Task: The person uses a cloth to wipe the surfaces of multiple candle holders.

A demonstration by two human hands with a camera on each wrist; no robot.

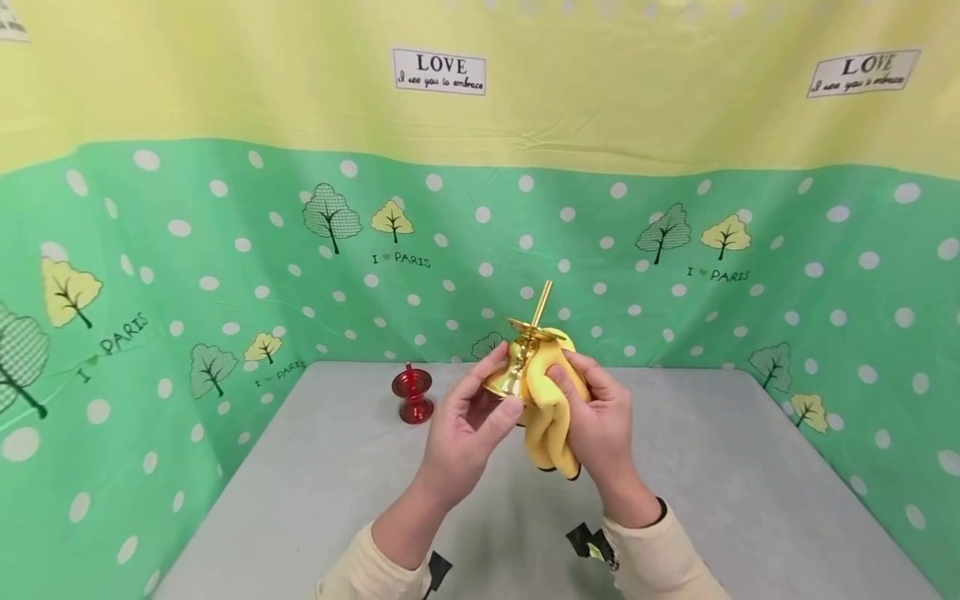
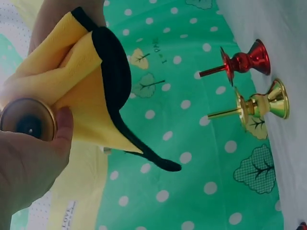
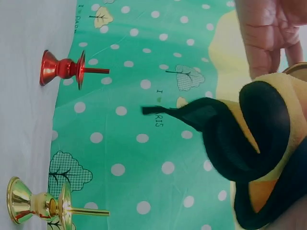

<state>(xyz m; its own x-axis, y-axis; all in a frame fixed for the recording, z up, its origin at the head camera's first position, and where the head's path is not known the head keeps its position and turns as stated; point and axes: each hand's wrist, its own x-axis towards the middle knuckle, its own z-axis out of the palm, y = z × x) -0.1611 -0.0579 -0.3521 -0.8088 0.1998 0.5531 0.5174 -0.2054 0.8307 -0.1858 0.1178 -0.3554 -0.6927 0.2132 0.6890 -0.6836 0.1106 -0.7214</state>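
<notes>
My left hand (image 1: 461,433) holds a shiny gold candlestick (image 1: 517,367) with a long thin spike, its fingers and thumb about the flared base. The candlestick is tilted, spike up. My right hand (image 1: 603,417) grips a folded yellow cloth (image 1: 551,392) with black edging and presses it against the candlestick's side. In the left wrist view the round underside (image 2: 29,120) of the held base shows beside the left thumb. Folds of the black-edged cloth (image 3: 264,124) hang down in the right wrist view and hide most of the right hand.
A red candlestick (image 1: 414,396) stands on the grey table (image 1: 315,492), left of the hands. Both wrist views show a standing red candlestick (image 2: 249,61) and gold candlestick (image 2: 264,105). Behind the table hangs a green and yellow patterned curtain (image 1: 480,192).
</notes>
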